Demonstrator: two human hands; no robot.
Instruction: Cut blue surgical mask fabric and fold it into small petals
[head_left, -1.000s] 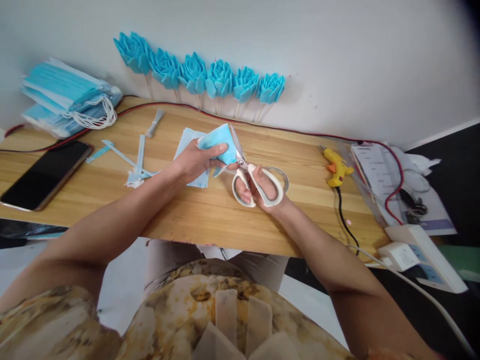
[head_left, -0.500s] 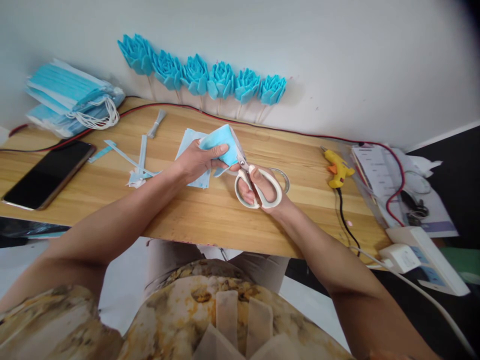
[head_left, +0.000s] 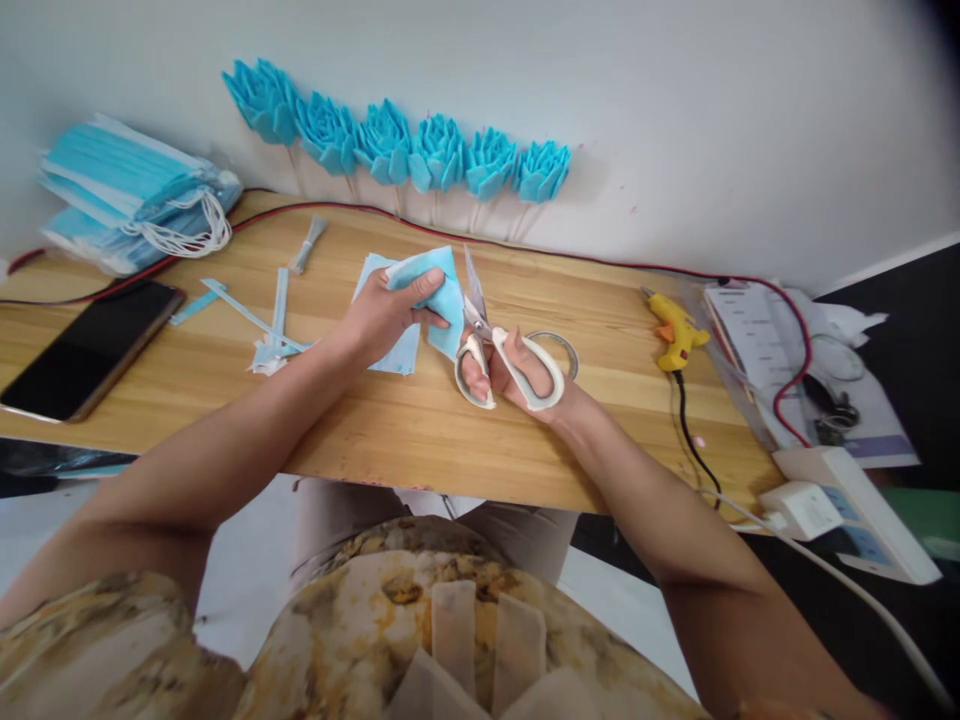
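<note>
1. So, our left hand (head_left: pixel 386 318) is closed on a blue piece of mask (head_left: pixel 444 298), thumb on top and fingers underneath. It's holding the piece up just above the table (head_left: pixel 420 440).
2. Our right hand (head_left: pixel 525 378) grips the scissors (head_left: pixel 491 350), thumb through 1 white loop and fingers through the other. The blades are parted and point away from us, toward the wall.
3. The piece's right edge is right up against the blades. We can't tell whether it actually sits between them, since the piece covers 1 blade.
4. Under the left hand, a flat blue sheet (head_left: pixel 396 355) lies on the wood, partly hidden by the hand and the piece.
5. Just behind the right hand there's a clear ring (head_left: pixel 564 345) lying flat, looks like a tape roll.
6. Left of the hands we've got some thin cut strips (head_left: pixel 277 320), a dark phone (head_left: pixel 86 350) near the front-left edge, and a stack of blue masks (head_left: pixel 127 200) in the back-left corner.
7. Behind the hands, 6 blue flowers (head_left: pixel 390 150) on sticks lean against the wall in a row.
8. Off to the right, a yellow glue gun (head_left: pixel 675 328) lies on the table, well apart from the scissors. A red cable (head_left: pixel 600 265) runs along the back edge, and a white power strip (head_left: pixel 862 510) sits further right.
</note>
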